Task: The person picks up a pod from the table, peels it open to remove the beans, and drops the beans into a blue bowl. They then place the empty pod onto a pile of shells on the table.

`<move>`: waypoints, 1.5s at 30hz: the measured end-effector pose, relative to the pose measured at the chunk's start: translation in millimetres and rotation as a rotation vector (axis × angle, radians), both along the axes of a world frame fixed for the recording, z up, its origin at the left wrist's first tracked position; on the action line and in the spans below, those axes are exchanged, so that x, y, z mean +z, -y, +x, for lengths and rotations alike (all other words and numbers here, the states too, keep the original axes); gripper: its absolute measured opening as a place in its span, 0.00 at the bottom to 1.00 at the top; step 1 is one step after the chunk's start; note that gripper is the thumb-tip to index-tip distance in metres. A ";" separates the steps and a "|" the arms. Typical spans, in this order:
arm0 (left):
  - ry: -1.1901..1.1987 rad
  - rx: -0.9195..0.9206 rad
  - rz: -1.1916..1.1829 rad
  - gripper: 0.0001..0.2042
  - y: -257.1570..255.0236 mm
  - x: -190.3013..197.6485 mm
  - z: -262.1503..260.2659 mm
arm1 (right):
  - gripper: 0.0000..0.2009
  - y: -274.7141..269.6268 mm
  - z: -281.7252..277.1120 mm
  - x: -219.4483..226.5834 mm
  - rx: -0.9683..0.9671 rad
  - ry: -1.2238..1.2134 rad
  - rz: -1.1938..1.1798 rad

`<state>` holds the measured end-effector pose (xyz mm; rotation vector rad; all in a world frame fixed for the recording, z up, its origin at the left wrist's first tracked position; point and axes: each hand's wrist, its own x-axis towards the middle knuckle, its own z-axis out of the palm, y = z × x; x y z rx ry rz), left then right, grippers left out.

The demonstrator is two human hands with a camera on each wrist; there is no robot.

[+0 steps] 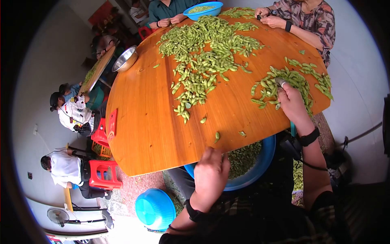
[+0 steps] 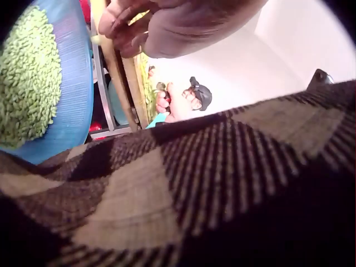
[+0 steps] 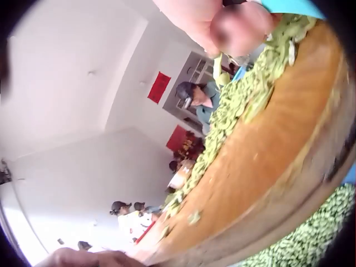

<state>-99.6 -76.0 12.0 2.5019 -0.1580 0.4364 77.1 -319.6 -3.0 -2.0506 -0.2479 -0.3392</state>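
Observation:
My right hand [image 1: 292, 105] reaches into a small heap of green soybean pods [image 1: 292, 79] at the table's right side. In the right wrist view its fingertips pinch a pod [image 3: 221, 75]. A greyish cover [image 1: 280, 81] sits on one fingertip, and something turquoise [image 1: 293, 128] shows by the palm. My left hand [image 1: 211, 173] hangs at the table's near edge over a blue basin [image 1: 254, 179] of shelled beans [image 1: 243, 158]. Its fingers are loosely curled, and the left wrist view shows a tiny pale green bit [image 2: 95, 40] beside the fingertips.
A large pod pile [image 1: 207, 49] spreads over the wooden table [image 1: 150, 122]. A few loose pods lie near the front edge. Two people sit across, by another blue basin [image 1: 203, 14]. A metal bowl [image 1: 125, 59] stands left; a blue tub [image 1: 154, 209] sits on the floor.

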 end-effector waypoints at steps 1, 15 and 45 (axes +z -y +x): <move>-0.012 0.134 0.005 0.04 0.0 2.0 5.4 | 0.06 1.2 -6.9 4.1 -0.019 -0.038 -0.083; -0.093 -0.036 -0.687 0.06 -3.2 -18.5 32.9 | 0.07 -64.6 -101.7 14.1 0.610 -0.674 0.419; 0.157 -0.193 -0.251 0.07 -7.2 -18.2 25.9 | 0.07 -70.2 -120.1 33.6 0.559 -0.761 0.560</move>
